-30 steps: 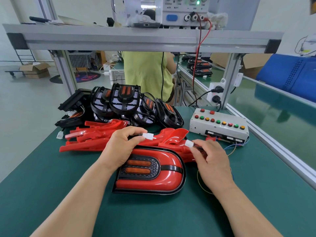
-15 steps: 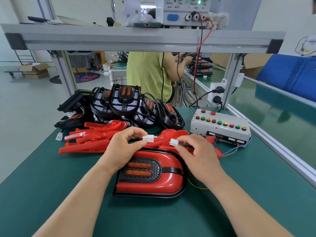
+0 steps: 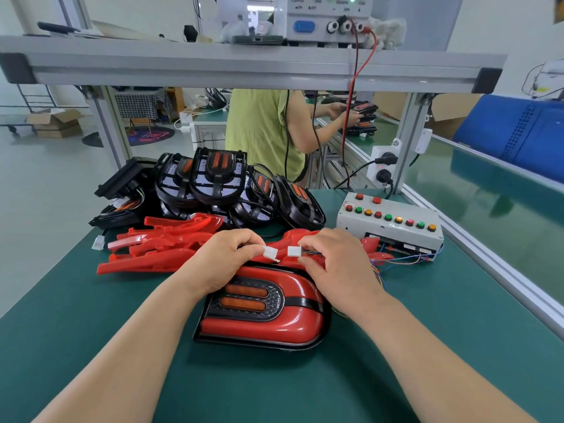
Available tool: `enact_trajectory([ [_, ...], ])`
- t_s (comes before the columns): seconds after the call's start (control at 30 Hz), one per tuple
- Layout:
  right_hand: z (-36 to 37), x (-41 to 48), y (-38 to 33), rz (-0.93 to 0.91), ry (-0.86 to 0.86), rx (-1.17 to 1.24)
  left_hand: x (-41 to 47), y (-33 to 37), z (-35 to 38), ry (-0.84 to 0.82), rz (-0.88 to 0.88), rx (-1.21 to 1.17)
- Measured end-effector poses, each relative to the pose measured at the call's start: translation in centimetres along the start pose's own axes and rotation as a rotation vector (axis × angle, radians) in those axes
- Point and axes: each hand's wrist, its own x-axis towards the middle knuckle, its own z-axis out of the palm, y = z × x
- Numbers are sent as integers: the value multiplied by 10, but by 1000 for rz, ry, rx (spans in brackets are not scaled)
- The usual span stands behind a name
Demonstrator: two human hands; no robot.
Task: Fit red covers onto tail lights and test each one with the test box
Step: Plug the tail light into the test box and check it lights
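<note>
— What do we have nearest to us?

— A tail light (image 3: 250, 297) lies flat on the green bench mat (image 3: 91, 337) between our forearms. Its red cover (image 3: 293, 328) is seated on it and its amber strips face up.

— And our hands?

— They are just beyond it. Our left hand (image 3: 222, 264) pinches a white connector (image 3: 270, 252) between thumb and fingertips. Our right hand (image 3: 338, 264) pinches a second white connector (image 3: 294, 251). The two plugs face each other, very near but apart.

— What runs off to the right?

— Thin coloured wires (image 3: 399, 260) run from our right hand towards the test box (image 3: 393, 232). That is a grey case with a row of red, green and amber buttons, farther off on the right of the mat.

— And on the left?

— Loose red covers (image 3: 158, 245) lie heaped behind our left hand, with a stray white plug (image 3: 98, 242) at their left end. Behind them, black tail light bodies (image 3: 218, 181) lean on one another.

— Farthest off?

— A shelf rail (image 3: 213, 65) crosses overhead and carries a bench power supply (image 3: 323, 19), whose leads (image 3: 351, 96) hang down. Beyond the frame, a person (image 3: 259, 129) in a yellow-green top handles a tail light at another bench.
</note>
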Motion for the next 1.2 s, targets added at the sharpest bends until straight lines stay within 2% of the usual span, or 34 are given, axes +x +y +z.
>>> enact_trajectory([
  [0.1,-5,-1,8,74,5,-36,6,3,-2,-48,-18,58],
  [0.23,-33,0,35,292,-39,-104,7,2,-2,-36,-15,53],
  [0.4,-72,4,53,489,-211,-237,7,0,1,-2,-13,24],
  [0.53,-84,10,44,459,-178,-212,7,-1,2,2,-8,14],
  [0.7,-70,20,18,331,-70,34,8,-5,3,16,23,40],
  [0.9,-18,15,-5,171,-132,99,9,-5,3,8,3,47],
  [1.2,8,8,-8,172,-82,152,10,0,1,-28,-14,60],
])
